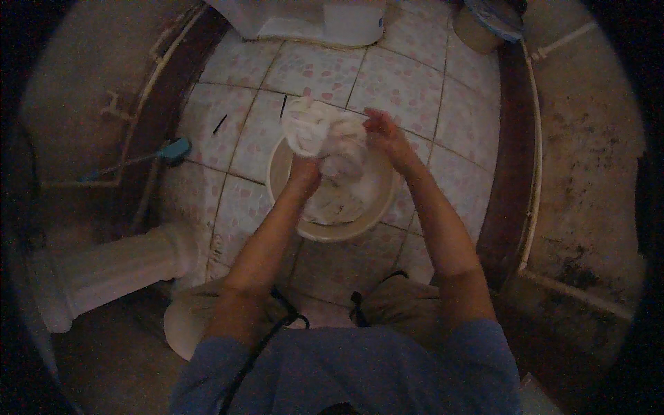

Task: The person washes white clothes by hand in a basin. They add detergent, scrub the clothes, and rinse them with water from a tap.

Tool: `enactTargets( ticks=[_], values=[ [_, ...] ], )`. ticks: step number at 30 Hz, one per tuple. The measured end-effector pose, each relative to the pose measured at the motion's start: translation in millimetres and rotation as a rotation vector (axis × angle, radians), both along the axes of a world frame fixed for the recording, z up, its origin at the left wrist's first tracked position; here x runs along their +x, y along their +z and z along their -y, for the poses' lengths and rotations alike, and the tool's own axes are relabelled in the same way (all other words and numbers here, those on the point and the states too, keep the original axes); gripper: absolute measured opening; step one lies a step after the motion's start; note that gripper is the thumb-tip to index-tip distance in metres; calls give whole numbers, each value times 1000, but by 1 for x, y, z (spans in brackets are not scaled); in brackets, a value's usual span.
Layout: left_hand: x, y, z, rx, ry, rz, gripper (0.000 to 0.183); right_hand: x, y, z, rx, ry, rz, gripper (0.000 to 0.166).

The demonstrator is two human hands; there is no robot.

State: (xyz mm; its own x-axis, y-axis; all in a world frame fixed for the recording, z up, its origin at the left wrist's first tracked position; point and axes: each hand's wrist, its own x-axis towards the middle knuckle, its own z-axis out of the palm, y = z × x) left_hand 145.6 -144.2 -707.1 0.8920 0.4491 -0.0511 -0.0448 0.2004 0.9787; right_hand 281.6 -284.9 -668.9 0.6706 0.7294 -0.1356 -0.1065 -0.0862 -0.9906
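A bundle of wet-looking white cloth (pixel 311 127) is bunched above a round, pale plastic basin (pixel 332 236) on the tiled floor. My left hand (pixel 306 174) grips the cloth from below, its fingers mostly hidden behind the folds. Just to the right of the bundle, my right hand (pixel 385 136) is raised over the basin's far right rim. Its fingers are apart and slightly bent, and nothing shows in them. More pale cloth (pixel 337 205) lies inside the basin, in what looks like cloudy water. Blur hides the lower edge of the lifted cloth.
A white ceramic fixture base (pixel 353 26) stands beyond the basin. At upper right is a bin with a bluish lid (pixel 480 31). To the left are a blue-headed brush (pixel 175 149), a pale pedestal column (pixel 124 264) and thin dark strips (pixel 220 124) on the tiles.
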Motion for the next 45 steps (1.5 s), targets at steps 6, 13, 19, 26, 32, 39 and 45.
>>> enactTargets(
  ticks=[6,13,19,26,32,39,45],
  values=[
    [-12,-47,-24,-866,68,-72,35,-33,-56,1,-106,347,-241,64],
    [-23,-51,-32,75,248,-406,47,-11,-69,-2,-510,145,460,48],
    [-38,-72,5,944,499,-597,61,-44,-104,-15,-626,28,895,50],
    [-9,-49,-8,1589,-160,-427,50,-76,-125,-28,-817,-49,817,51],
    [24,-119,-20,1561,-444,-527,32,-34,-161,-41,-987,404,593,47],
    [53,-150,-36,1290,-361,-886,25,-40,-213,-26,-560,-99,346,45],
    [-8,-105,-9,834,104,-554,39,-31,-99,-24,-644,66,445,41]
  ],
)
